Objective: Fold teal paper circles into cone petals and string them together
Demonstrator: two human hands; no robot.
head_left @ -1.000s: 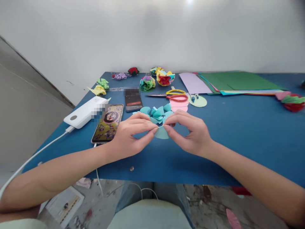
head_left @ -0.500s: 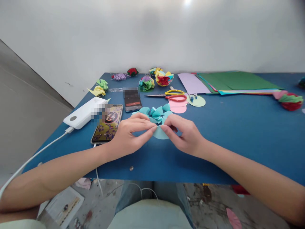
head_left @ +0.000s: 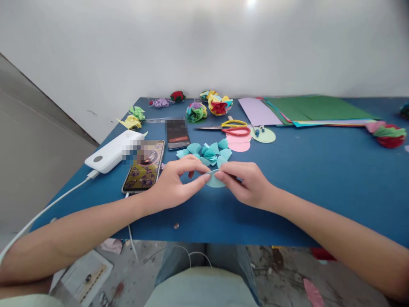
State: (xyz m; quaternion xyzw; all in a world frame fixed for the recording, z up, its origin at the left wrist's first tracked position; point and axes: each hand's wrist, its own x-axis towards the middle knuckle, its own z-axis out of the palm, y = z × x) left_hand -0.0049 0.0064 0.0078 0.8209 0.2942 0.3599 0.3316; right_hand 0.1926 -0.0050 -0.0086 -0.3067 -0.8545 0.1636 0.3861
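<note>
Between my two hands is a light turquoise paper piece point(head_left: 216, 182) with a rounded lower edge. My left hand point(head_left: 180, 179) pinches its left side between thumb and forefinger. On its right side, my right hand point(head_left: 247, 181) grips the top edge in the same kind of pinch. Just beyond my fingers lies a loose group of folded turquoise paper petals point(head_left: 211, 151) on the blue table point(head_left: 306, 187). Whether the held paper is folded double along its top, I cannot tell.
Scissors point(head_left: 234, 127) with red and yellow handles lie over pink paper circles point(head_left: 240, 145). Left are a lit phone point(head_left: 145, 172), a white power bank point(head_left: 115, 151) with a cable, and another phone point(head_left: 177, 134). Behind are crumpled paper flowers point(head_left: 196, 112) and a coloured paper stack point(head_left: 322, 108).
My left fingers have drawn back from over the petals and curled, so more petals show. My right fingers have shifted slightly down along the paper's edge.
</note>
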